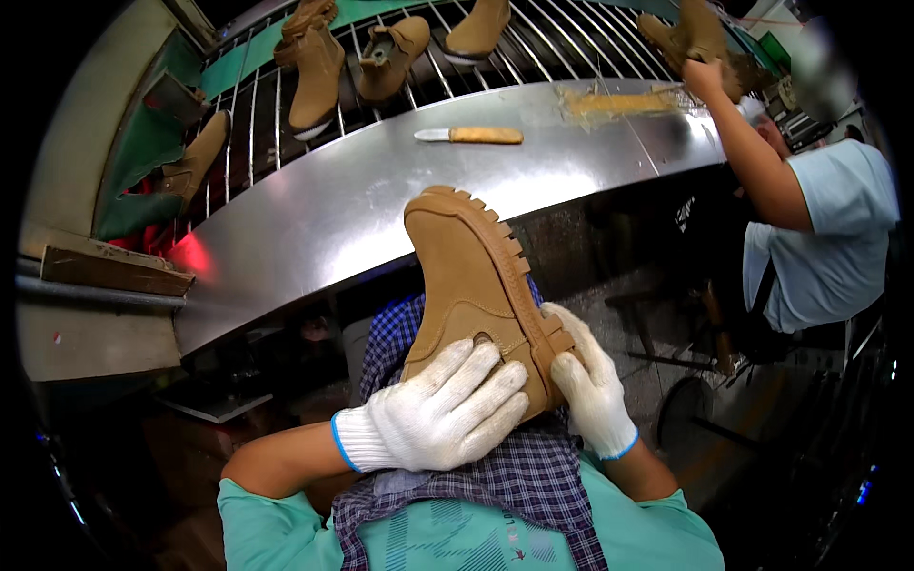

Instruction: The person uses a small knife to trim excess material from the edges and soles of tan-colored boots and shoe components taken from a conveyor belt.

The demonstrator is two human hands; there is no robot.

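A tan boot (pixel 464 276) with a thick lugged sole lies on its side over my lap, toe pointing away from me. My left hand (pixel 447 404), in a white knit glove, rests on the boot's ankle with its fingers stretched out and slightly spread. At the heel end my right hand (pixel 588 381), gloved the same way, grips the sole edge between thumb and fingers. Beyond the toe, a knife (pixel 471 135) with a wooden handle and short blade lies on the metal ledge.
The metal ledge (pixel 314 214) curves across in front of me, with a rack of metal bars (pixel 562 43) behind it. Several tan boots (pixel 319 81) stand on the bars. A co-worker (pixel 814 214) at the right handles another boot (pixel 705 38). Dried yellowish residue (pixel 619 103) marks the ledge.
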